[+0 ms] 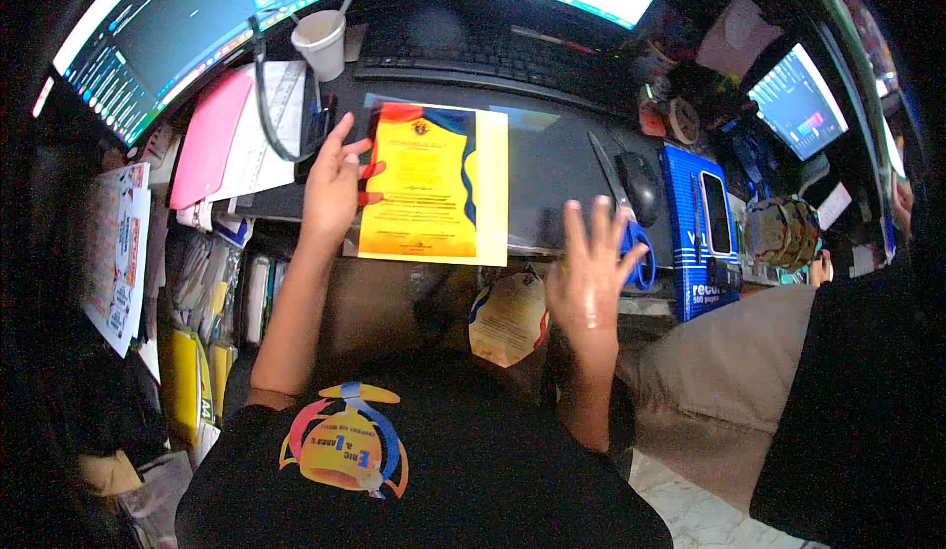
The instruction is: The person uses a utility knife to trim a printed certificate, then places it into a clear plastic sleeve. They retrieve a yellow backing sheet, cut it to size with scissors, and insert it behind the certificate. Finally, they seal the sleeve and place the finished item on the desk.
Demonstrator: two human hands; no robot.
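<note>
While the person sits at a dark desk, the left hand rests at the left edge of a yellow card with red and blue wavy corners. Its fingers are spread and loose, and the fingertips touch the card's edge without gripping it. The card lies flat on the desk, just in front of a black keyboard. The right hand is open too, with all its fingers fanned out, and it holds nothing. It hovers near the front edge of the desk, to the right of the card. Just beside it lie scissors with blue handles, and a black mouse sits a little farther back. Below the desk edge, near the right hand, a round yellow paper piece shows. A blue box with a black phone on top stands to the right. A white paper cup is near the big screen at the back left, and a pink folder lies to the left of the left hand.
</note>
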